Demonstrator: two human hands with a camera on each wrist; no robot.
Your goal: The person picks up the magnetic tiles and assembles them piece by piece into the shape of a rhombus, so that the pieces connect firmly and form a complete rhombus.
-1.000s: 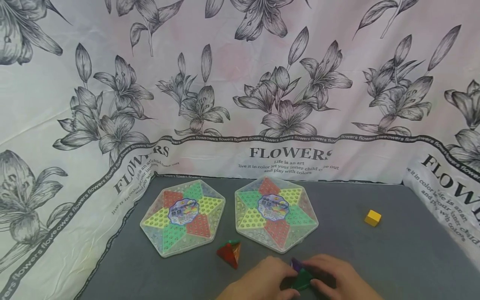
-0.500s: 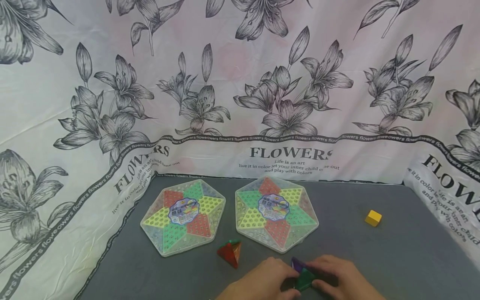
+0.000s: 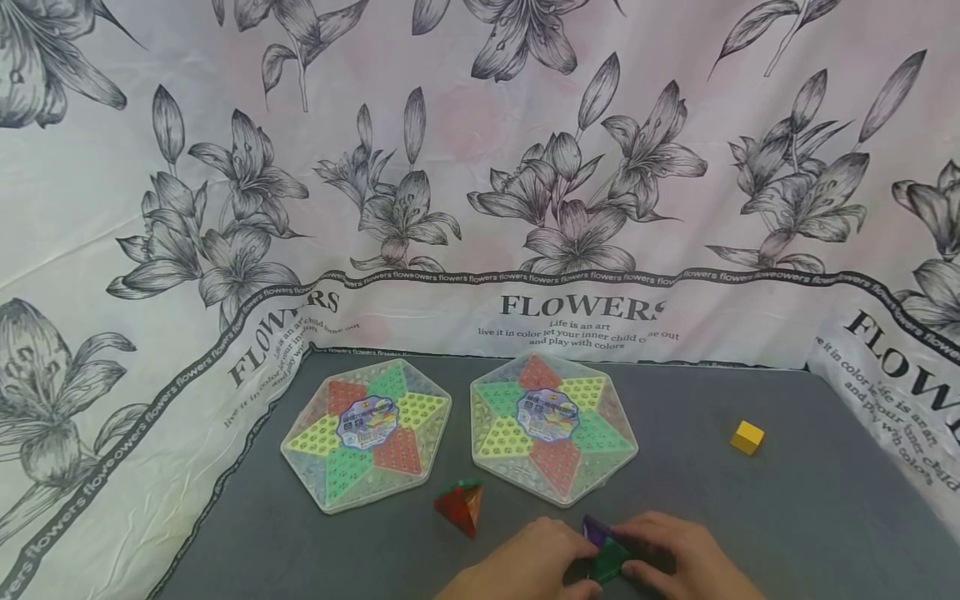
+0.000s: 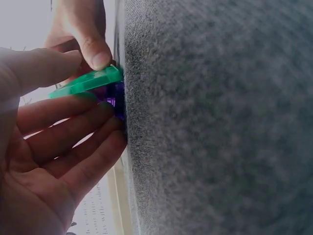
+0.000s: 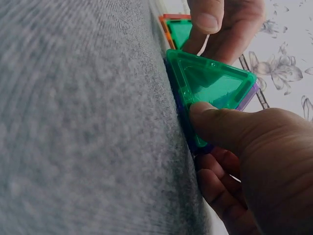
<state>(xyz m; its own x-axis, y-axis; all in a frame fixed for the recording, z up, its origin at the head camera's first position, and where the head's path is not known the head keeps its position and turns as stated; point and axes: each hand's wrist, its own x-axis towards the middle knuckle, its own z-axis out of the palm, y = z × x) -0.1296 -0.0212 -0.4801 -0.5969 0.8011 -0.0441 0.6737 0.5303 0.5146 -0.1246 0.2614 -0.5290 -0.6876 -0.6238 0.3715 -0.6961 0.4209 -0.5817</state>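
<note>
Between my two hands stands a small peaked form of magnetic tiles: a translucent green triangular tile (image 5: 215, 83) joined to purple tiles (image 3: 596, 530). My right hand (image 3: 675, 550) pinches it, thumb pressed on the green face and fingers curled behind, as the right wrist view shows. My left hand (image 3: 532, 558) is at the other side. In the left wrist view its fingers (image 4: 63, 115) are nearly straight and their tips touch the green and purple tiles, while the thumb stays apart. The form's far and lower sides are partly hidden by the hands.
A red, orange and green tile pyramid (image 3: 459, 507) sits left of my hands. Behind are two hexagonal boxes with star boards, one on the left (image 3: 307, 479) and one nearer the middle (image 3: 495, 479). A yellow cube (image 3: 747, 437) lies far right on the grey table (image 3: 825, 517). A flowered cloth (image 3: 450, 317) hangs behind.
The green tile has shifted slightly to the right and turned a little, with the purple tile showing more. The right hand has moved slightly the same way; the other things stay put.
</note>
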